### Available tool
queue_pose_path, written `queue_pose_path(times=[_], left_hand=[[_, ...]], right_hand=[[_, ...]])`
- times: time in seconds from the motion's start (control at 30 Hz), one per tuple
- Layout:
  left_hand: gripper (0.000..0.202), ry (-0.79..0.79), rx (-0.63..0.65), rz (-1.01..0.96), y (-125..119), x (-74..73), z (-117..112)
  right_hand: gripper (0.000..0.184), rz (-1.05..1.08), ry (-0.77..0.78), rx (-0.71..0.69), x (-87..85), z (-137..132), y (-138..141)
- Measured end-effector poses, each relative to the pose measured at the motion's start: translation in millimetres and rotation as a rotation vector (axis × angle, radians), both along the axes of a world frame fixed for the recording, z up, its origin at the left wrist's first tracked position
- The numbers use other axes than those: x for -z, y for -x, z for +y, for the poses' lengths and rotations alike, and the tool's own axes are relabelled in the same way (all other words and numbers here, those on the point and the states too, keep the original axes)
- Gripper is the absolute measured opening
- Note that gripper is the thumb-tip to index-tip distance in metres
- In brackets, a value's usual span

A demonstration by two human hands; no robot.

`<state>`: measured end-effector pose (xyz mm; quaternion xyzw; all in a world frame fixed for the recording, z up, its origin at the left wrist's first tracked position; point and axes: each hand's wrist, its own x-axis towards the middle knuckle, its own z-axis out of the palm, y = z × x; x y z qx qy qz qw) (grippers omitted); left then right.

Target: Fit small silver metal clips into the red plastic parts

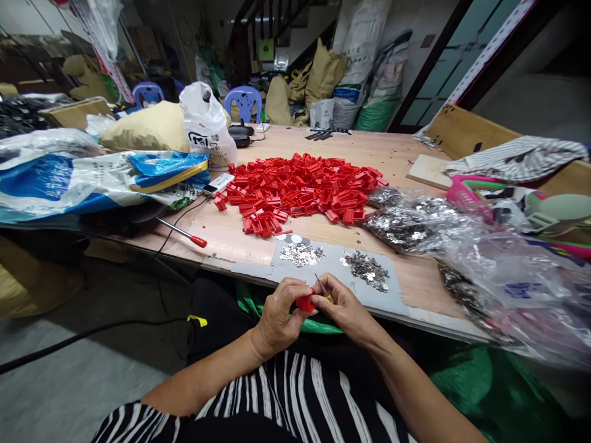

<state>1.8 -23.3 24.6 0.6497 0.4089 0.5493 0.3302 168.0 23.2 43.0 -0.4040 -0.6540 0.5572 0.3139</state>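
Just over my lap, at the table's front edge, my left hand (282, 314) is closed around a small red plastic part (305, 302). My right hand (344, 306) meets it from the other side, its fingertips touching the part. Tucked in my right fingers is a small tool with a yellow handle (329, 298) and a thin metal shaft; its exact kind is unclear. Beyond my hands, a grey mat (332, 261) carries a pile of shiny flat metal pieces (302, 254) on the left and a darker pile of metal pieces (367, 269) on the right.
A wide heap of red plastic parts (300, 191) covers the table's middle. Clear plastic bags of metal pieces (410, 221) lie right, beside a pink basket (466, 191). A red-tipped metal lever (197, 241) juts out at left, near sacks and a white carrier bag (207, 123).
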Motion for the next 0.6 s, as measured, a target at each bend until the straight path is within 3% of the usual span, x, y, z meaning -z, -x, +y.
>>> queue_pose_path(times=[0.23, 0.47, 0.6], left_hand=[[0.029, -0.03, 0.028, 0.075, 0.7, -0.7, 5.3], [0.031, -0.158, -0.027, 0.006, -1.6, 7.7, 9.4], [0.032, -0.109, 0.015, -0.053, -1.5, 12.0, 9.1]], right_hand=[[0.032, 0.114, 0.106, 0.051, 14.9, 0.0, 3.6], [0.036, 0.243, 0.372, -0.004, 7.4, -9.2, 3.1], [0.035, 0.28, 0.415, -0.024, 10.0, -11.9, -0.7]])
